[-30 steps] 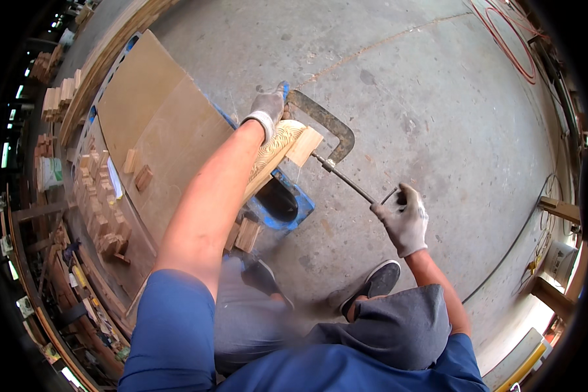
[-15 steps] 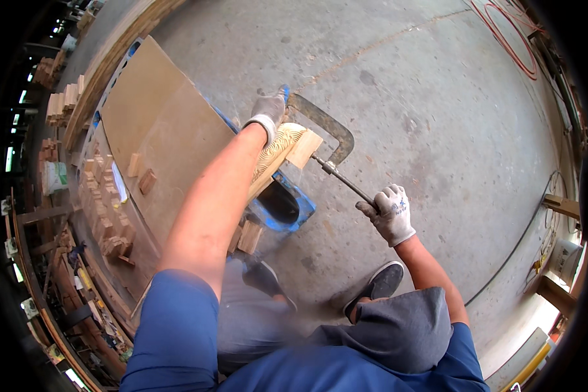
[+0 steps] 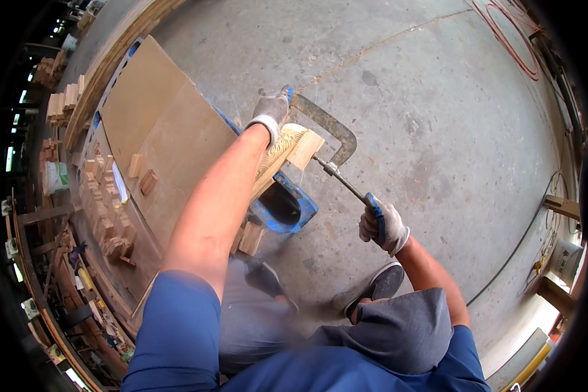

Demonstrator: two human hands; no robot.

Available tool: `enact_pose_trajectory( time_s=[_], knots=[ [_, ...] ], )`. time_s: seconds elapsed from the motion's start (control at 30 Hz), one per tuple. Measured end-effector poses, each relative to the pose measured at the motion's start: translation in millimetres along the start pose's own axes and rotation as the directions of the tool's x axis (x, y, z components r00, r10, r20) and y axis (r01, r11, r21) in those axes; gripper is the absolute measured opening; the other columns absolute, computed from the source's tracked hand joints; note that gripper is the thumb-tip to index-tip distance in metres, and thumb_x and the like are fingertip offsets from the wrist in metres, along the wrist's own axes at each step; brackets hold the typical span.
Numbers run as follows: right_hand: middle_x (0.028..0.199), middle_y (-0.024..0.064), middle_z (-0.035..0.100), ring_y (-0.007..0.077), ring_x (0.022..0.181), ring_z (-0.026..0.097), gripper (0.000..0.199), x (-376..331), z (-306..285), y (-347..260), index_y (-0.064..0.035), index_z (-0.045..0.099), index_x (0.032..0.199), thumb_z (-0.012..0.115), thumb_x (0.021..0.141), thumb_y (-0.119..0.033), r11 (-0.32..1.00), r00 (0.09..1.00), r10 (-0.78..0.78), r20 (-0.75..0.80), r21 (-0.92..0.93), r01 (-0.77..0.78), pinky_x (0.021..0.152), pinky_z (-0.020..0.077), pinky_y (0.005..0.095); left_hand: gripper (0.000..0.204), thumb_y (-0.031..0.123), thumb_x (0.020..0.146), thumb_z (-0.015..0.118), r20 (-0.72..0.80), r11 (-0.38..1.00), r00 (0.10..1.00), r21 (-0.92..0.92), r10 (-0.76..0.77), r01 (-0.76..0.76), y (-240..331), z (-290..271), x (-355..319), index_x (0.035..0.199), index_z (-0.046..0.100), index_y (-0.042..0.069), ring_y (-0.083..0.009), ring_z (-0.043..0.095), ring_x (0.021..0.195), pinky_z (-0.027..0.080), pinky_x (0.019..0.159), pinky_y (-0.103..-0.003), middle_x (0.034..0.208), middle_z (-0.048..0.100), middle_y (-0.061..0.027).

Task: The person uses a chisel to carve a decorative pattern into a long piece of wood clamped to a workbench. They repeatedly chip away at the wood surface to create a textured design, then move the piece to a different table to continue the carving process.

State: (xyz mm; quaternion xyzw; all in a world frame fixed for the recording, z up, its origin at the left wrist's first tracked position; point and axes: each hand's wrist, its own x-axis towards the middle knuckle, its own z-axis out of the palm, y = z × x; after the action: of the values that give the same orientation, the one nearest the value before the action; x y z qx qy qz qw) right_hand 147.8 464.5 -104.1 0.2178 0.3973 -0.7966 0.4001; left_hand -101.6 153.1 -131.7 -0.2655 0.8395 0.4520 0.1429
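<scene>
Two gloved hands on one C-clamp (image 3: pixel 330 120), which sits at the near right corner of the surface (image 3: pixel 166 108), its bowed frame sticking out over the concrete floor (image 3: pixel 411 72). Left hand (image 3: pixel 270 114): arm stretched forward, fingers curled around the far end of the clamp frame, blue tip showing, part of the grasp hidden by the glove itself. Right hand (image 3: pixel 384 227): fingers clenched around the outer end of the clamp screw (image 3: pixel 350 185), which slants from the wood down toward the person's right side. Small wooden block (image 3: pixel 305 150) stands against the inner end of the screw, touching the edge of a pale wooden board (image 3: pixel 285 141) with wavy grain lines; the board runs back under the left forearm. Blue metal frame (image 3: pixel 304 212) with a dark rounded opening lies just below the board. Surface is covered by a brown sheet; two loose wood pieces (image 3: pixel 148 182) lie on it near its left edge, well apart from the clamp. Rows of small wood blocks (image 3: pixel 100 196) line up farther left. Another wood offcut (image 3: pixel 251 238) sits near the shoes, below the blue frame. Long timber beam (image 3: pixel 104 80) upper left; red hose (image 3: pixel 501 39) coiled upper right; white bucket (image 3: pixel 564 257) at the right rim.
</scene>
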Motion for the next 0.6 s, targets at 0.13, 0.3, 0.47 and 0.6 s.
enact_pose_trajectory(
  time_s=[0.13,0.3,0.47,0.6],
  knots=[
    [0.051,0.0016,0.032,0.0212,0.046,0.034,0.060,7,4,-2,-0.0174,0.035,0.060,0.044,0.108,-0.052,0.954,0.973,0.224,0.064,0.191,-0.232,0.051,0.0356,0.0389,0.054,0.055,0.099,0.060,-0.022,0.998,0.997,0.003,0.068,-0.068,-22,-9,20,0.101,0.071,0.002,-0.0197,0.061,0.065,0.049,0.062,-0.035,0.080,0.067,-0.0094],
    [0.054,0.0026,0.039,0.0226,0.050,0.042,0.058,-2,11,-11,-0.0171,0.042,0.062,0.048,0.106,-0.054,0.950,0.949,0.284,-0.140,0.178,-0.258,0.055,0.0420,0.0407,0.067,0.060,0.105,0.041,0.073,0.994,0.997,0.113,-0.002,-0.007,5,-1,-5,0.118,0.072,0.002,-0.0342,0.070,0.094,0.051,0.091,-0.045,0.103,0.074,-0.0196],
    [0.073,0.0097,0.061,0.0288,0.068,0.065,0.054,-14,37,-17,-0.0055,0.061,0.078,0.052,0.106,-0.050,0.995,0.981,0.100,-0.166,-0.008,-0.102,0.074,0.0586,0.0463,0.054,0.055,0.100,0.061,0.093,0.987,0.990,-0.128,0.109,-0.097,-22,-21,13,0.085,0.067,0.003,-0.0178,0.055,0.054,0.045,0.053,-0.036,0.069,0.061,-0.0069],
    [0.083,0.0142,0.067,0.0316,0.080,0.072,0.056,-26,24,-18,0.0028,0.066,0.089,0.051,0.107,-0.048,0.957,0.999,-0.020,0.042,-0.288,0.031,0.081,0.0609,0.0457,0.057,0.056,0.102,0.058,0.096,0.997,0.995,-0.074,0.012,-0.005,21,-28,-35,0.079,0.064,0.004,-0.0181,0.052,0.052,0.043,0.051,-0.038,0.065,0.059,-0.0065]
  ],
)
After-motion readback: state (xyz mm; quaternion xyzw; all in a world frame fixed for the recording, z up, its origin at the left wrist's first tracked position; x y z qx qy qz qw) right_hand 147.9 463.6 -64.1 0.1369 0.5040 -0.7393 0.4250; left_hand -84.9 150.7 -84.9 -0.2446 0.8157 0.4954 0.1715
